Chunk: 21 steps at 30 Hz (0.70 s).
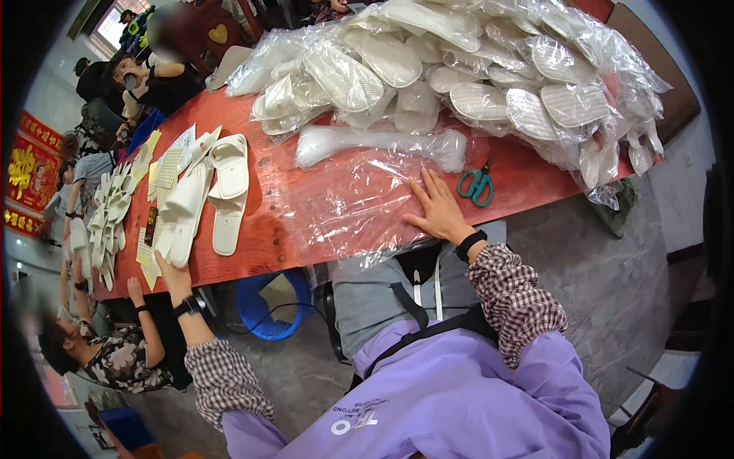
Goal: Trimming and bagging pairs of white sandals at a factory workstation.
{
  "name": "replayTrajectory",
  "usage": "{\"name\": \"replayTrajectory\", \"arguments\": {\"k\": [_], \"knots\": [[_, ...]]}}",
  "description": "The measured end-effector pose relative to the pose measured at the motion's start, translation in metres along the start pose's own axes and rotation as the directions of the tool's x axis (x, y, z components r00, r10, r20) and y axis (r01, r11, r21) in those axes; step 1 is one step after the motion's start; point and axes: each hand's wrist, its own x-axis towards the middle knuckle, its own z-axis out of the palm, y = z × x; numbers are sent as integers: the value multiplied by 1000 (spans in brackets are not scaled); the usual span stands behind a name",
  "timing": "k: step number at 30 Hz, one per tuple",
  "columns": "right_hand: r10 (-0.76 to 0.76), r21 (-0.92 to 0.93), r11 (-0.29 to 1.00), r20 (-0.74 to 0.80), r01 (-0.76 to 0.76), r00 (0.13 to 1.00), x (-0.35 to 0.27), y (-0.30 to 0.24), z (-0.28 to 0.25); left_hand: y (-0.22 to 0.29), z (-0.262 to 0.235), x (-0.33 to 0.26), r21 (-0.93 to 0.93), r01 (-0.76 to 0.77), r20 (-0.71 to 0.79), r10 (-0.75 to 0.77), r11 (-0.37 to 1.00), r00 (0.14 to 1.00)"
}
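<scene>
My left hand [174, 277] reaches to the table's near left edge and grips the heel end of a white slipper [182, 237], part of a stack lying there. Its fingers are partly hidden by the slipper. Just right of it lies another pair of white slippers [227, 191], one overlapping the other. With fingers spread, my right hand [439, 206] rests flat on the right side of a clear plastic bag [336, 210] on the red table. Beside that hand lie scissors with teal handles [475, 186].
A bundle of clear plastic bags [375, 147] lies beyond my right hand. Behind it a large heap of bagged slippers [520, 92] covers the back right. More loose slippers [111, 210] and yellow paper sheets [164, 172] lie left. A blue bin [267, 327] stands below the edge; co-workers sit left.
</scene>
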Motion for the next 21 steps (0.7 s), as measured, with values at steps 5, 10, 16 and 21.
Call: {"name": "replayTrajectory", "arguments": {"k": [5,10,16,21], "knots": [[9,-55,998,64,-6,998,1,-1,0,-62,148,-76,530,-515,335,392,674,857],[2,-91,996,15,0,1000,1,-2,5,-126,284,-251,292,-825,935,35,485,352],[-7,-70,998,55,11,998,0,-11,4,-252,247,-256,627,-778,758,-189,-49,624],[-88,-103,990,82,96,993,13,27,-10,-264,230,-238,566,-820,793,-213,-88,570]]}}
